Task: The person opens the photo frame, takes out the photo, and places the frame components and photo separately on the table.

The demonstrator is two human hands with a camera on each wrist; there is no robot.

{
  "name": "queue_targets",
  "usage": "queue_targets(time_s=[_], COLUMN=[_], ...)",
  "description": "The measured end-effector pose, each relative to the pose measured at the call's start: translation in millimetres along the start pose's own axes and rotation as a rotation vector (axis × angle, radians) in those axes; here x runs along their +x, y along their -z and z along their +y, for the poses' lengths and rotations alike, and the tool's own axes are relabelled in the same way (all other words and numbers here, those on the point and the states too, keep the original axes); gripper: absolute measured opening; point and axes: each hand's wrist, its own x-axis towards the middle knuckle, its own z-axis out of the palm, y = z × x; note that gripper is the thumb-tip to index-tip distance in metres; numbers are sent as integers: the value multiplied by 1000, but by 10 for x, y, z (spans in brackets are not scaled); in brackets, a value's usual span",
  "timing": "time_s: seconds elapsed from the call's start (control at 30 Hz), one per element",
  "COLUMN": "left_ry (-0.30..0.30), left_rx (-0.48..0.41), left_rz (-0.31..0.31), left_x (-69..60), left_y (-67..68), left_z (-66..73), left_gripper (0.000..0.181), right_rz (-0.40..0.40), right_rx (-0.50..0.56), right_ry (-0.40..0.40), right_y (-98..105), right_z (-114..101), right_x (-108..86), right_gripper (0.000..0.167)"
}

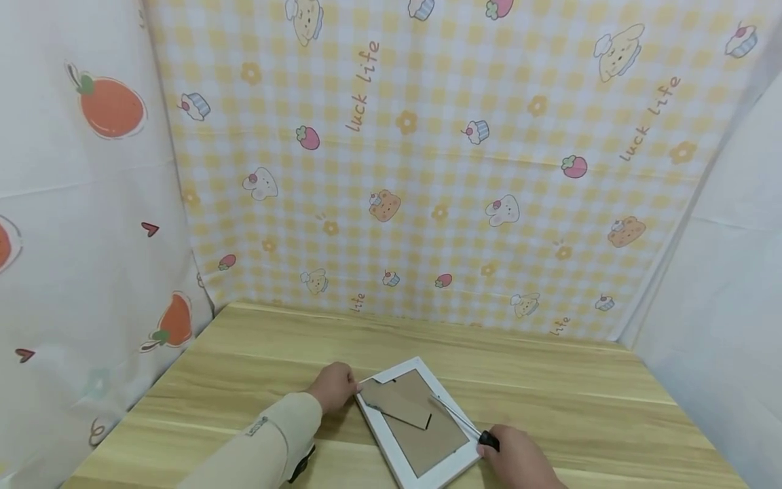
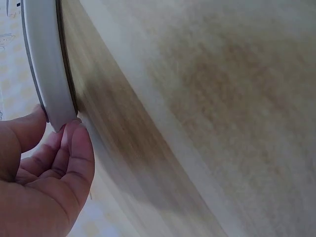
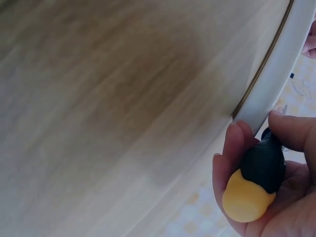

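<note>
A white picture frame (image 1: 383, 438) lies back side up, its brown backing board (image 1: 434, 445) showing. A brown flap with a dark edge (image 1: 400, 419) crosses the board and overlaps the frame's left border. My left hand (image 1: 332, 388) pinches the far left corner between thumb and fingers; the left wrist view shows the frame's side edge (image 2: 49, 64) in that grip. In my right hand (image 1: 522, 458) is a screwdriver (image 1: 489, 440) with a black and yellow handle (image 3: 249, 197). Its metal shaft lies over the board, and the same hand's fingertips touch the frame's near right corner.
The frame is on a wood-grain table (image 1: 287, 339). A yellow checked cloth (image 1: 446, 170) with cartoon prints hangs behind, and white cloths (image 1: 73, 176) hang on both sides. A dark band (image 1: 301, 465) shows at the left sleeve.
</note>
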Motion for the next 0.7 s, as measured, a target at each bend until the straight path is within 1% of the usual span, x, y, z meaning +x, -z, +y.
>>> queue_targets(time_s=[0.2,0.4,0.53,0.7], left_ry=[-6,-11,-11,-13], left_rx=[0,-7,1,27], left_rz=[8,14,14,20], left_x=[6,-31,-67,-100], left_y=[0,26,45,41], left_z=[-32,-32,-9,-7], left_gripper=[26,27,28,30], right_rz=[19,7,25,67], right_rx=[9,30,21,0], right_ry=[33,30,40,69], right_y=[6,28,34,34], right_z=[-24,-42,-37,-19], right_x=[23,58,89,117], right_gripper=[18,17,17,23])
